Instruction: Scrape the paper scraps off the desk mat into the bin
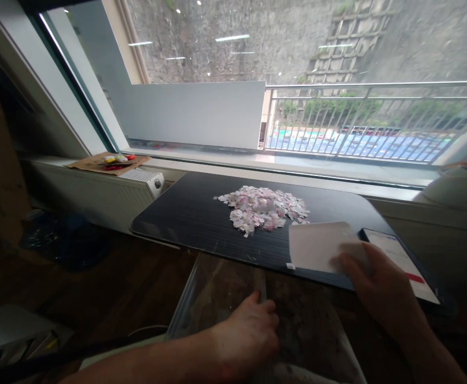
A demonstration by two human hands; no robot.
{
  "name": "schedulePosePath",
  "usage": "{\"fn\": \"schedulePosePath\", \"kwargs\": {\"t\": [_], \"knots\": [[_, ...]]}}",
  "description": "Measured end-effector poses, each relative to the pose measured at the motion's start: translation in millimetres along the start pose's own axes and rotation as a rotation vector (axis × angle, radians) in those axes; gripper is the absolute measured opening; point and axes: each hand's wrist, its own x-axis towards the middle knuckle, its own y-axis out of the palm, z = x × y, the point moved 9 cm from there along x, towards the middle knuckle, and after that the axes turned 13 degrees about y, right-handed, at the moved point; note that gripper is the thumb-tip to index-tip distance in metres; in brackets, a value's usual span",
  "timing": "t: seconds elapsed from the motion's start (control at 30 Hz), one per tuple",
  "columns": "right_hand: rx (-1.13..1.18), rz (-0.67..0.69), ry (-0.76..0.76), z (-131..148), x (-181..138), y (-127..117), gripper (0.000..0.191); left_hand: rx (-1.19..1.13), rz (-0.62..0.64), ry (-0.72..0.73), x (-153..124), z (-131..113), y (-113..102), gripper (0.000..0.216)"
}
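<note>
A loose pile of small torn paper scraps (263,208), white with pink marks, lies on the black tabletop (193,213). My right hand (377,272) is closed on a thin white scraper (317,245), a flat piece with rounded corners. It is held over the right front part of the table, apart from the pile. One small scrap (290,266) lies at the front edge beside the scraper. Below that edge, my left hand (251,322) is closed on the rim of clear plastic (217,288), which looks like a bag; its lower part is out of view.
A phone or tablet (401,261) with a lit screen lies at the table's right end. Behind the table runs a window sill (233,166). To the left, a radiator (97,184) carries brown cardboard (85,162) with small coloured items. A dark plastic bag (65,240) is on the floor.
</note>
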Motion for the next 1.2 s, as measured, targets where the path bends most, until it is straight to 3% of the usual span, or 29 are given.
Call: {"fn": "schedulePosePath", "kwargs": {"t": [0.13, 0.43, 0.6, 0.9, 1.0, 1.2], "knots": [[0.083, -0.022, 0.062, -4, -2, -11, 0.022, -0.023, -0.023, -0.032, -4, 5, 0, 0.013], [0.356, 0.165, 0.274, -32, 5, 12, 0.022, -0.038, -0.012, -0.062, -8, 8, 0, 0.016], [0.419, 0.172, 0.291, -40, 8, 14, 0.020, -0.034, 0.005, -0.064, -9, 10, 3, 0.016], [0.564, 0.324, 0.320, -51, 8, 31, 0.022, -0.031, -0.027, -0.076, -10, 10, -1, 0.016], [0.544, 0.283, 0.296, -55, 12, 26, 0.022, -0.016, -0.003, -0.077, -9, 10, 1, 0.016], [0.596, -0.038, 0.309, -65, 42, 25, 0.034, -0.039, 0.005, -0.061, -9, 10, 4, 0.018]]}}
